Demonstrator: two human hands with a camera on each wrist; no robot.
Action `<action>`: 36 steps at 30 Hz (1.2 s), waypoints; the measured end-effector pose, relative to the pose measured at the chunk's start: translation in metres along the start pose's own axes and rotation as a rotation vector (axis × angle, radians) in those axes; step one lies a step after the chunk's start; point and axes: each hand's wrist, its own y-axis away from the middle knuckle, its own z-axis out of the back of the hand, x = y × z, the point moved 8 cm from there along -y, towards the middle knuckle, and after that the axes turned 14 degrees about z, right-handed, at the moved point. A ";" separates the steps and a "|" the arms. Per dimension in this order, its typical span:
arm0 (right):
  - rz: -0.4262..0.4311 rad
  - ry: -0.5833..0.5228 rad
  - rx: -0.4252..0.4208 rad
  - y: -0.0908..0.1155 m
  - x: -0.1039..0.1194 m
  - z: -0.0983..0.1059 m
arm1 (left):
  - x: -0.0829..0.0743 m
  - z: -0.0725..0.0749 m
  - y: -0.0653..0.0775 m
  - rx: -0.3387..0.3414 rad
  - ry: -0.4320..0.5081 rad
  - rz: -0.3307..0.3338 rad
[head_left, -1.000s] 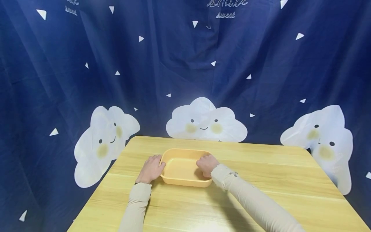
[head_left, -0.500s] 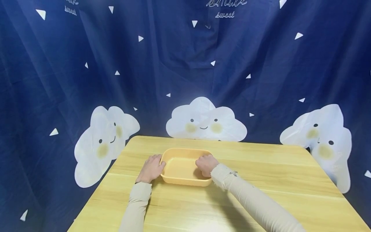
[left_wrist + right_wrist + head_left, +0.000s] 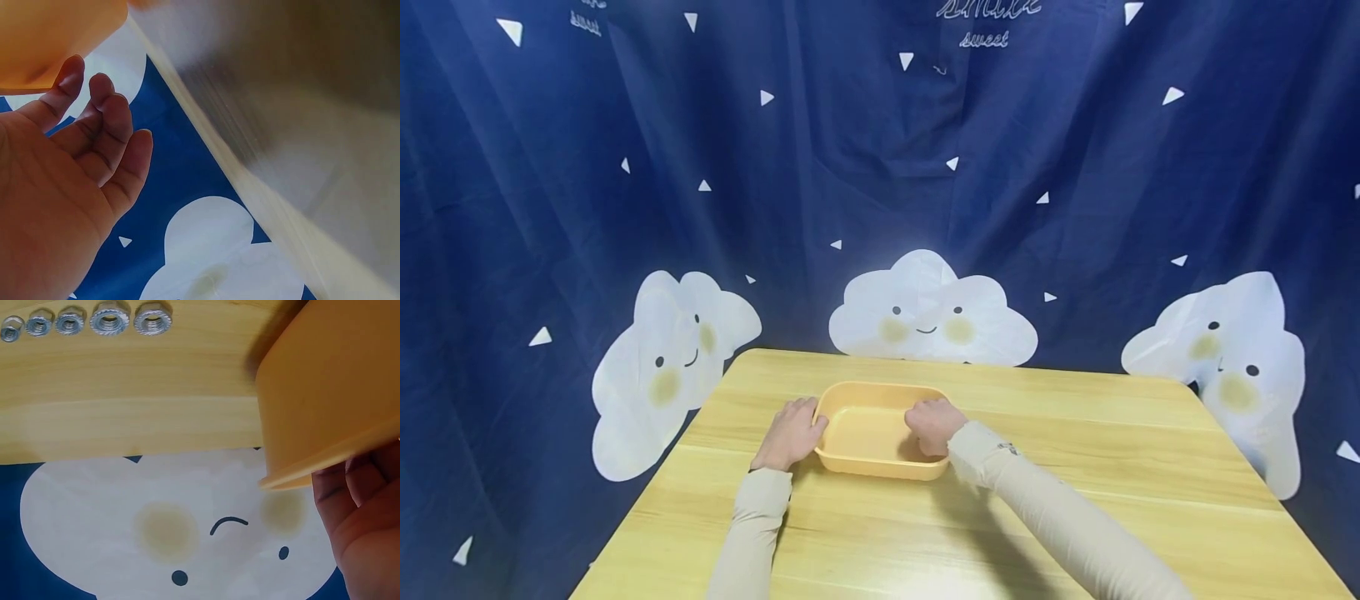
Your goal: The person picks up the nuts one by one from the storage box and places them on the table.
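Note:
A rectangular yellow-orange plastic tub (image 3: 863,429) with rounded corners is at the middle of the table in the head view, its inside showing bare. My left hand (image 3: 789,434) grips its left side, thumb over the rim and fingers outside. On the right side, my right hand (image 3: 936,426) grips the rim with curled fingers, partly covering that end. In the right wrist view, metal flange nuts (image 3: 109,319), several of graded sizes, stand in a row on the wood beside the tub's outer wall (image 3: 331,387). The head view does not show them.
The light wooden table (image 3: 1097,475) has rounded far corners. Behind it hangs a dark blue curtain (image 3: 880,167) printed with white clouds and small triangles. A shadow falls on the wood below my right forearm (image 3: 1060,517).

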 end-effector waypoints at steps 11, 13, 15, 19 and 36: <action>0.003 -0.138 -0.044 0.018 -0.016 0.003 | -0.003 0.001 -0.001 0.000 0.005 -0.010; 0.012 -0.158 -0.056 0.021 -0.017 0.007 | -0.003 0.001 -0.001 0.003 0.008 -0.008; 0.031 -0.177 -0.085 0.025 -0.017 0.013 | -0.003 0.000 -0.001 0.004 0.008 -0.007; 0.067 -0.212 -0.147 0.033 -0.019 0.028 | 0.000 -0.002 -0.002 0.009 0.010 0.000; 0.100 -0.229 -0.231 0.059 -0.042 0.039 | 0.001 -0.003 -0.003 0.021 0.004 0.002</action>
